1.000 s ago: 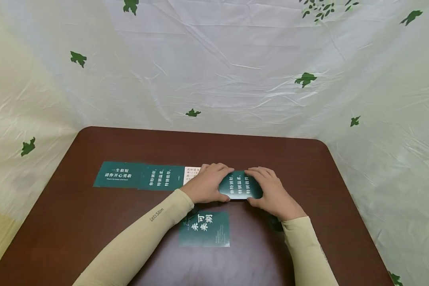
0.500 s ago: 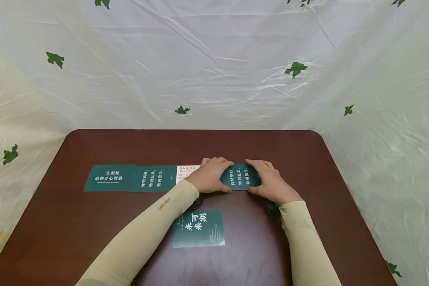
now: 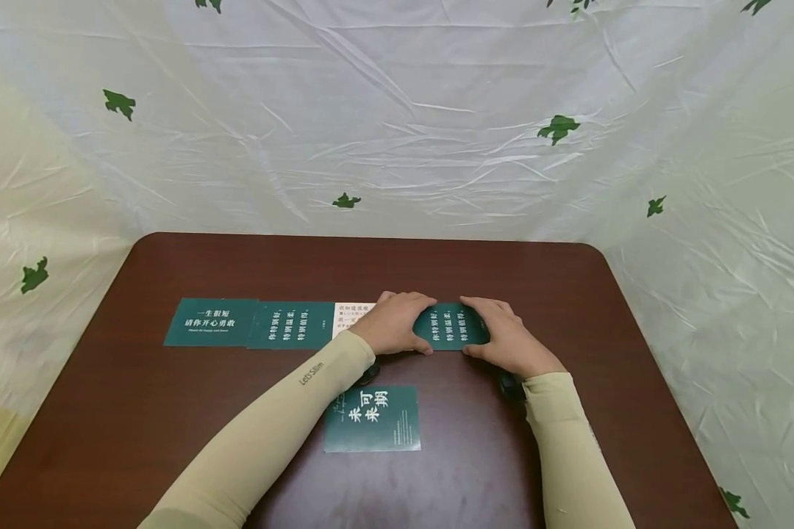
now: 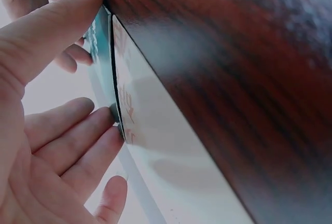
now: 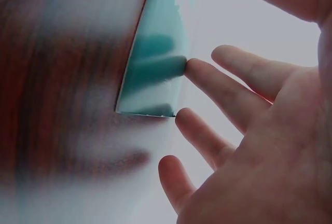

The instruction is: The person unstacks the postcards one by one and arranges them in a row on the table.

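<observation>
On the brown table (image 3: pixel 569 294) both hands hold one dark green card with white lettering (image 3: pixel 451 327). My left hand (image 3: pixel 397 327) pinches its left end, thumb on the near edge and fingers on the far edge. My right hand (image 3: pixel 506 338) holds the right end the same way. The card lies low on the table, at the right end of a row of cards. In the left wrist view, the fingers (image 4: pixel 78 136) and thumb touch the card's edge (image 4: pixel 98 42). In the right wrist view, the fingertips (image 5: pixel 199 73) meet the card (image 5: pixel 155 63).
Left of the hands, the row holds a white card (image 3: pixel 352 317) and two green cards (image 3: pixel 291 325) (image 3: pixel 212 322). Another green card (image 3: pixel 373 419) lies alone near the front, under my left forearm. White plastic sheeting with green leaf prints (image 3: pixel 397 132) surrounds the table.
Both hands have brought the green card down and slightly away from me, from a bowed, lifted hold to lying nearly flat beside the white card.
</observation>
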### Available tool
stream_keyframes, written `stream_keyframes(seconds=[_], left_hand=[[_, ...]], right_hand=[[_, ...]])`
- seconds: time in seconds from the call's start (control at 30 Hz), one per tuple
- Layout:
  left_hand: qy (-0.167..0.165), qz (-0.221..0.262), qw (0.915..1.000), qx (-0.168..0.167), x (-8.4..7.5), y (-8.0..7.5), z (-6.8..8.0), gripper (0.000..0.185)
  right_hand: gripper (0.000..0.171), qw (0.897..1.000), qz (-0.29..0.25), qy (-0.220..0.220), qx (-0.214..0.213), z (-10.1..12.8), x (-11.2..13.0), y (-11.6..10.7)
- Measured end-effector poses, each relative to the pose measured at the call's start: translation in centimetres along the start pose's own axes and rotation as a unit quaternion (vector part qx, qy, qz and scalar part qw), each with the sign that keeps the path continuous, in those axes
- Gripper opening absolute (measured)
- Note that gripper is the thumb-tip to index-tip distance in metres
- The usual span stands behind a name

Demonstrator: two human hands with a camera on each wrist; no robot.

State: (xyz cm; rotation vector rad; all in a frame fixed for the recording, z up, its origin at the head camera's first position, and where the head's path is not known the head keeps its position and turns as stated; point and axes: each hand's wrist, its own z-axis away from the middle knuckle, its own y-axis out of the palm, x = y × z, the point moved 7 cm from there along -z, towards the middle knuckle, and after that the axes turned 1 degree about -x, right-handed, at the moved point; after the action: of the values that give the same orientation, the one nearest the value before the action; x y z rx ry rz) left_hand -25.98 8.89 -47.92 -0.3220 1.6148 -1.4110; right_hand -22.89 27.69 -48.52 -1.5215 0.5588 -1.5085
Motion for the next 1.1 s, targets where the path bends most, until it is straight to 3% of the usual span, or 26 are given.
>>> stream_keyframes(seconds=[0.6,0.8,0.93,1.1], left_hand=[[-0.003,0.007,0.9999,-0.008,0.5,-0.1,0.4,0.088],[0.017,0.015,0.9989,-0.042,-0.3,-1.1,1.1,0.093],[0.040,0.019,0.9965,-0.071,-1.1,-2.5,3.3,0.093],[0.060,0.011,0.9949,-0.081,-1.1,-2.8,8.5,0.092]], right_hand=[[0.086,1.000,-0.003,-0.005,0.002,-0.2,0.5,0.2],[0.086,0.998,0.004,-0.047,-0.040,0.0,1.7,-0.7],[0.084,0.994,0.011,-0.089,-0.063,0.6,4.1,-0.8],[0.082,0.984,0.042,-0.163,-0.064,2.9,8.3,1.9]])
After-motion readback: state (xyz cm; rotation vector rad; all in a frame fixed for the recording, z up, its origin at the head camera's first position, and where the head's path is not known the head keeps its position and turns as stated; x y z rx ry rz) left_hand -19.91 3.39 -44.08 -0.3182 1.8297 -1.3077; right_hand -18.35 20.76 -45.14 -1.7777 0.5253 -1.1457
